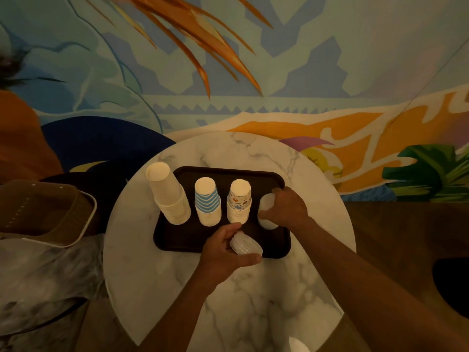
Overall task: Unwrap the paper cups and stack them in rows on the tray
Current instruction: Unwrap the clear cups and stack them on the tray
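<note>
While the left hand (225,250) curls its fingers (227,231) above and its thumb below a short clear stack (245,246), that stack lies on its side in the half-closed palm, ribbed edges showing. Whether it is cups or lids cannot be told. It hangs just over the near edge of the tray (177,240), not touching it.

Just beyond and to the right, the right hand (286,209) wraps a pale stack (266,201) from the side, its fingers bent over the top and the thumb pressed low against the front. This stack stands upside down at the right end of the tray.

Left of those fingers, three more upside-down stacks stand in a row on the tray. The patterned stack (239,201) is just beside the pale one, next comes the blue-striped stack (206,201), and furthest off stands the plain white stack (167,194) – the tallest, leaning a little toward the tray's left edge. Each stands apart from the next, with dark tray showing between them.

Under the tray is a round marble table (253,301). Well off to the left of both hands sits a brown bag (45,212), with crumpled plastic wrap (38,275) in front of it. A painted wall (279,59) rises behind the table.
</note>
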{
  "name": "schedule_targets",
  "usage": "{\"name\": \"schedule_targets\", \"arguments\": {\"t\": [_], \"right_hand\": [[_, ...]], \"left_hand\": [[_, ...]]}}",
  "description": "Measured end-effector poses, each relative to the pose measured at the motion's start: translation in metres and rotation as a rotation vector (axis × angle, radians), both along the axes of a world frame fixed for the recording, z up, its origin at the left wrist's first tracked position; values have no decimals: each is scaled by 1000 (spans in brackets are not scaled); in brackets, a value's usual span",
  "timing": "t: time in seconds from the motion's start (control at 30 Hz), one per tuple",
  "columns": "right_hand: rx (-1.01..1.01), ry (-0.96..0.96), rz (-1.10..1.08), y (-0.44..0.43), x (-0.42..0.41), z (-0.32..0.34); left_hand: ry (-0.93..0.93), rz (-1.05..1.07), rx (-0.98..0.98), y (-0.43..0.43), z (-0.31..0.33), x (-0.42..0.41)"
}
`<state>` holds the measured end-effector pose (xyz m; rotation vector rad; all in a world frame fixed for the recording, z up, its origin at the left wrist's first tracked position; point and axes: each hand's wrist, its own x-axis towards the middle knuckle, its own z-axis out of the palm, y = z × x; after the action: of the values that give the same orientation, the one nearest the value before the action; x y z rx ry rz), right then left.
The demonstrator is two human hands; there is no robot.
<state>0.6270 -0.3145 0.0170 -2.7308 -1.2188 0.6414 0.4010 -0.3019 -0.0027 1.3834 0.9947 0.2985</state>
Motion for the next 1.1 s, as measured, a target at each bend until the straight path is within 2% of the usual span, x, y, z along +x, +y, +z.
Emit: {"name": "schedule_targets", "arguments": {"t": [0.37, 0.6, 0.7, 0.87, 0.97, 1.1], "right_hand": [[-2, 54, -58, -9, 9, 7], [78, 139, -132, -35, 31, 53], [42, 248, -49, -49, 45, 80], [-85, 643, 168, -72, 41, 105], [-139, 710, 265, -80, 36, 102], [-190, 700, 422, -87, 34, 103]], "left_hand": [[-19, -18, -3, -4, 6, 10], [-120, 55, -176, -8, 5, 22], [-145, 58, -320, -12, 11, 30], [-290, 76, -605, -24, 23, 45], [-359, 47, -689, -29, 26, 53], [-394, -146, -699, -29, 23, 57]]}}
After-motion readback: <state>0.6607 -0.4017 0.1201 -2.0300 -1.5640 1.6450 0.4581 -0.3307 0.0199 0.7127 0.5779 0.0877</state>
